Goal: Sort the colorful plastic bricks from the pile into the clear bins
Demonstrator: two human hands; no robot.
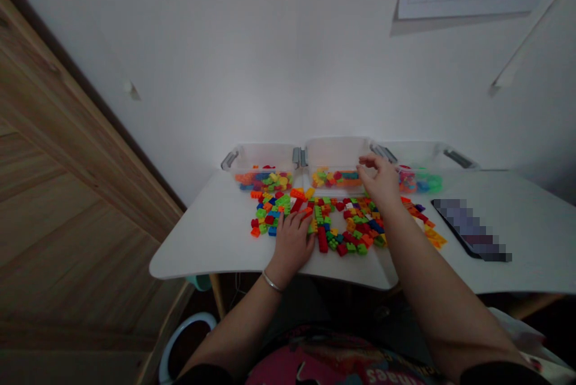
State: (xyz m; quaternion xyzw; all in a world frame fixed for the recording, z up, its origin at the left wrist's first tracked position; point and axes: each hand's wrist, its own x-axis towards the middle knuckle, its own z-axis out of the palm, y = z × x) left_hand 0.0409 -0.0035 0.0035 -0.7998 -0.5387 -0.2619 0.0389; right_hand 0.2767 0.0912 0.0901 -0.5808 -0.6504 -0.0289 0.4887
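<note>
Clear plastic bins (pixel 337 154) of colourful toy bricks (pixel 335 179)

Glossy plastic bricks (pixel 322 240), translucent plastic bins (pixel 265 156), smooth white tabletop (pixel 202 247)

White desk (pixel 207 247), loose plastic bricks (pixel 346 223), three clear bins (pixel 337 154), pixelated phone (pixel 472 230)
</note>
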